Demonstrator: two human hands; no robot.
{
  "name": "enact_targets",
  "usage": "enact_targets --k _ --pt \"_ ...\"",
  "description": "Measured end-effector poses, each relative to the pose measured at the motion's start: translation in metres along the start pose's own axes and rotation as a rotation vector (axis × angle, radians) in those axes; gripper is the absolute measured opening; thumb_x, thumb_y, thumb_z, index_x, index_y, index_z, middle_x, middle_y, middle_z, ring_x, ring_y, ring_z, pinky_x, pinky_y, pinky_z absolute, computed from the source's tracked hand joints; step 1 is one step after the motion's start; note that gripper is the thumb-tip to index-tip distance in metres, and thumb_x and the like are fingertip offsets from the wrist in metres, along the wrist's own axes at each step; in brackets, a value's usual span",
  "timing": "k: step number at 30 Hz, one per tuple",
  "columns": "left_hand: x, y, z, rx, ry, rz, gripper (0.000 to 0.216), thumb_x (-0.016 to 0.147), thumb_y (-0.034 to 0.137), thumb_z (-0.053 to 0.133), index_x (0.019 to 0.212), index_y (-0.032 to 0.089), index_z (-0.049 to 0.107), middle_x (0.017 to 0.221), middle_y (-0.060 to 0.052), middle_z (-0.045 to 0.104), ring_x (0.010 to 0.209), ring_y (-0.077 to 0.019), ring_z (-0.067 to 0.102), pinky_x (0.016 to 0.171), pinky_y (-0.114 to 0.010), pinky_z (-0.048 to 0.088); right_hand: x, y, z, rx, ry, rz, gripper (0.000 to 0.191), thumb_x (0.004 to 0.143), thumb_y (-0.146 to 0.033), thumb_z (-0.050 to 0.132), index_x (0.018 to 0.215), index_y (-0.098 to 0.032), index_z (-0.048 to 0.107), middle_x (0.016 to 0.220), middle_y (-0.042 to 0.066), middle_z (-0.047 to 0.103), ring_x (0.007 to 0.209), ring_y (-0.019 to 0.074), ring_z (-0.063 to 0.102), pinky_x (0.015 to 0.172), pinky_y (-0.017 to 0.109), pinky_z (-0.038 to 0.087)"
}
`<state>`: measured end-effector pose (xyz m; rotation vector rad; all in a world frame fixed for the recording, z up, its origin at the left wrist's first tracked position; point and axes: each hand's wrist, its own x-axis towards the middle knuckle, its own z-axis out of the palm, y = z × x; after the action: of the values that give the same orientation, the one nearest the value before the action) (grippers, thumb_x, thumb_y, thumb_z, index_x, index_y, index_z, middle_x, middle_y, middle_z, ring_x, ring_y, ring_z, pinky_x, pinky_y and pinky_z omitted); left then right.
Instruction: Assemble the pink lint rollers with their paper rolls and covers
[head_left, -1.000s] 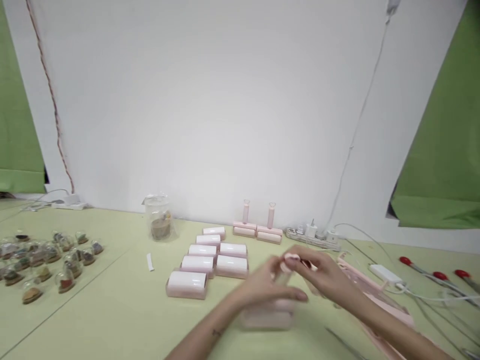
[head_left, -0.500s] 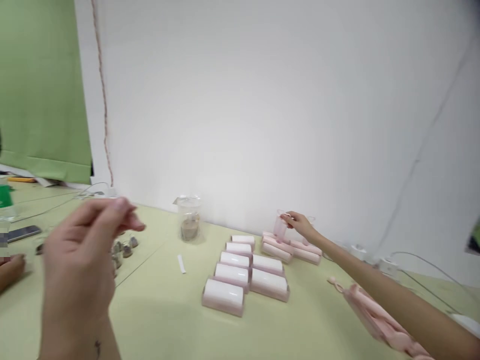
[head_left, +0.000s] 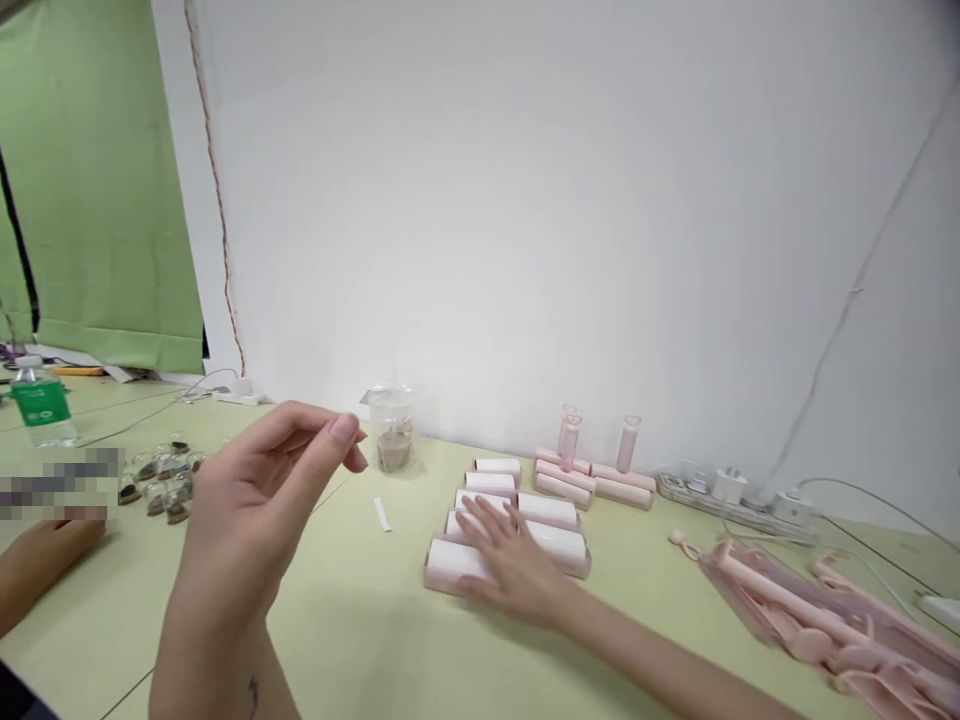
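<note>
Resting flat with fingers spread, right hand (head_left: 517, 565) lay on the white rolls (head_left: 556, 512) at the middle of the desk (head_left: 360, 625). Left hand (head_left: 240, 520) was raised, thumb and forefinger nearly meeting; couldn't tell if pinching anything.

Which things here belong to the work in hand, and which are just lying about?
In hand: white rolls in pink trays, under the flat right hand; upright pink handles on pink bases behind them; pink handles in clear packaging. The left hand is raised, apart.
Lying about: clear plastic cup with brown contents; small glass domes; green-labelled water bottle; white power strip; white paper slip.
</note>
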<state>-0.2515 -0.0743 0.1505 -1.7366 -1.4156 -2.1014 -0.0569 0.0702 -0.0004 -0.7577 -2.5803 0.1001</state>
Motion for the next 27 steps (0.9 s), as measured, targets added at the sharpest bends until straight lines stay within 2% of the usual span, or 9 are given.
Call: enact_targets --k 3,5,9,11,15,19,22,25,27 --pt "-0.001 0.005 0.008 0.029 -0.110 0.000 0.016 0.073 0.032 0.056 0.062 0.021 0.057 0.058 0.003 0.057 0.061 -0.0140 0.054 0.059 -0.024 0.043 -0.008 -0.017 0.039 -0.083 -0.035 -0.053 0.066 0.080 -0.047 0.043 0.134 -0.016 0.022 0.139 0.014 0.023 0.127 0.0297 0.017 0.100 0.051 0.014" --pt "-0.003 0.011 0.018 0.013 -0.081 0.028 0.014 0.072 0.029 0.057 0.061 0.021 0.057 0.058 0.002 0.056 0.060 -0.0145 0.053 0.060 -0.026 0.043 -0.015 -0.019 0.049 -0.123 -0.022 -0.032 0.055 0.083 -0.033 0.043 0.132 -0.015 0.026 0.136 0.014 0.031 0.124 0.0289 0.025 0.099 0.047 0.020" --pt "-0.001 0.015 0.047 -0.266 0.059 0.221 0.013 0.073 0.022 0.053 0.060 0.021 0.054 0.055 0.003 0.052 0.061 -0.0142 0.052 0.061 -0.026 0.042 -0.044 -0.016 0.031 -0.064 0.017 0.004 0.045 0.081 -0.019 0.043 0.125 -0.019 0.037 0.126 0.012 0.045 0.113 0.0288 0.039 0.094 0.044 0.028" --pt "-0.003 0.011 0.073 -0.271 -0.097 0.191 0.012 0.074 0.025 0.052 0.063 0.021 0.053 0.059 0.002 0.053 0.065 -0.0151 0.053 0.064 -0.027 0.042 -0.065 -0.011 0.009 0.176 0.138 0.160 0.047 0.079 -0.027 0.047 0.125 -0.023 0.036 0.125 0.010 0.045 0.110 0.0275 0.041 0.092 0.043 0.030" --pt "-0.041 -0.001 0.154 -0.066 -0.731 -0.060 0.023 0.079 0.039 0.043 0.082 0.020 0.056 0.086 -0.005 0.060 0.086 -0.0212 0.054 0.076 -0.033 0.041 -0.116 0.006 -0.038 0.980 0.387 0.645 0.055 0.077 -0.044 0.049 0.124 -0.019 0.034 0.117 0.011 0.049 0.102 0.0249 0.050 0.083 0.037 0.039" --pt "-0.110 0.002 0.231 -0.050 -1.075 -0.055 0.051 0.077 0.044 0.042 0.119 0.014 0.040 0.117 -0.016 0.047 0.106 -0.0315 0.044 0.086 -0.042 0.034 -0.164 0.016 -0.061 1.470 0.486 0.714 0.045 0.075 -0.038 0.056 0.114 -0.020 0.043 0.105 0.007 0.058 0.098 0.0222 0.053 0.082 0.033 0.040" --pt "-0.136 0.014 0.264 0.001 -1.146 -0.096 0.041 0.079 0.039 0.036 0.109 0.015 0.048 0.109 -0.015 0.051 0.098 -0.0317 0.048 0.081 -0.042 0.035 -0.188 0.016 -0.058 1.575 0.578 0.717 0.043 0.070 -0.038 0.061 0.106 -0.019 0.049 0.099 0.008 0.061 0.096 0.0244 0.054 0.083 0.039 0.041" --pt "-0.131 0.023 0.279 0.029 -1.173 -0.147 0.028 0.073 0.033 0.042 0.088 0.016 0.057 0.090 -0.012 0.059 0.085 -0.0291 0.054 0.074 -0.038 0.038 -0.199 0.016 -0.049 1.592 0.622 0.730 0.053 0.056 -0.036 0.072 0.102 -0.022 0.052 0.095 0.007 0.063 0.095 0.0267 0.055 0.085 0.043 0.040" --pt "-0.121 0.024 0.284 0.013 -1.191 -0.164 0.022 0.068 0.032 0.048 0.080 0.017 0.058 0.081 -0.009 0.061 0.078 -0.0273 0.056 0.069 -0.035 0.039 -0.200 0.017 -0.045 1.655 0.610 0.750 0.043 0.062 -0.045 0.065 0.096 -0.022 0.054 0.092 0.007 0.064 0.092 0.0265 0.056 0.084 0.045 0.041"
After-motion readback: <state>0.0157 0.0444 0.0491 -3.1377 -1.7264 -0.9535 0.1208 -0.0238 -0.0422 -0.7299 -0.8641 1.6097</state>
